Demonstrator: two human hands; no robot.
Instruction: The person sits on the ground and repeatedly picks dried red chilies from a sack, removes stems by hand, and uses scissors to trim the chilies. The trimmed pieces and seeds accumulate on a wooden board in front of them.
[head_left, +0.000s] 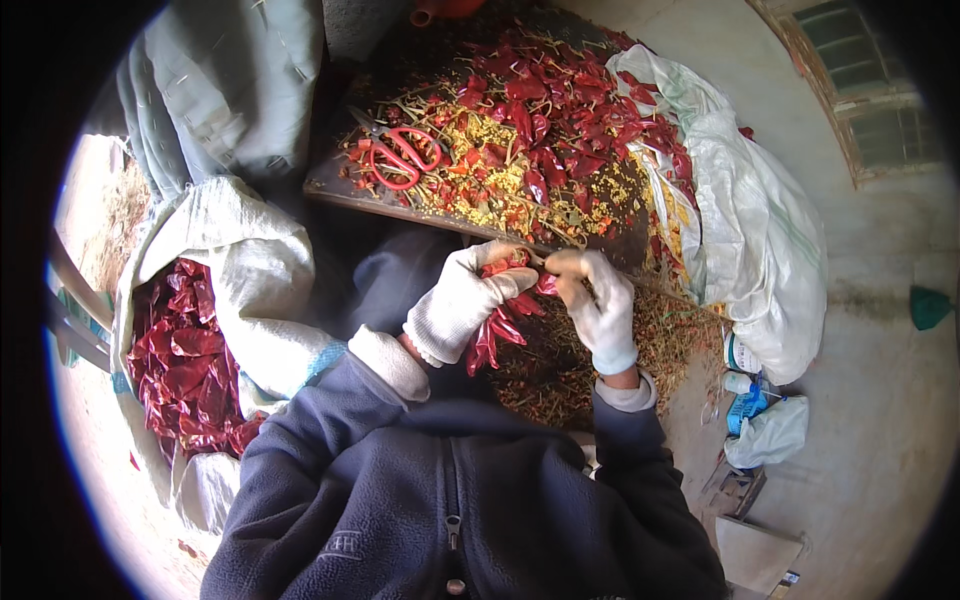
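Observation:
My left hand (469, 300), in a white knit glove, is closed around a bunch of dried red chilies (499, 330) that hang below its fingers. Close beside it, my right hand (596, 300), gloved too, has its thumb and forefinger at the stem end of the bunch; whether they pinch a stem cannot be told. Both hands are at the near edge of a dark wooden table (420, 216). On the table lie red-handled scissors (405, 157), partly spread, among yellow seeds (487, 139), cut stems and red chili pieces (551, 161).
A white woven sack (259, 277) full of dried red chilies (187, 352) stands at the left. Another white woven sack (765, 217) lies along the table's right side. Stems and debris (660, 337) cover the floor below. Bottles and a plastic bag (772, 433) are at the lower right.

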